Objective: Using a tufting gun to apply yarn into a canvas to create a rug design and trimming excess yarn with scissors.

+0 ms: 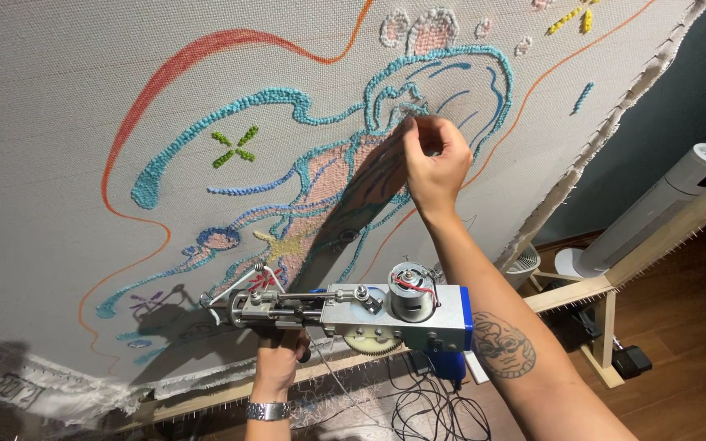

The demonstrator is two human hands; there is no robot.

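A grey tufting cloth (59, 122) stretched on a wooden frame (582, 290) fills the view, with a drawn design partly tufted in teal, pink and green yarn. My right hand (428, 159) is raised to the cloth, fingers pinched on the teal yarn loops (398, 102) near the top of the design. My left hand (279, 359) grips the handle of a metal and blue tufting gun (369, 310), held below with its needle end pointing left close to the cloth.
A white tower fan (663, 204) stands at the right behind the frame. A small round fan (523, 263) sits lower by the frame leg. Black cables (426, 408) and loose yarn lie on the wooden floor (696, 343).
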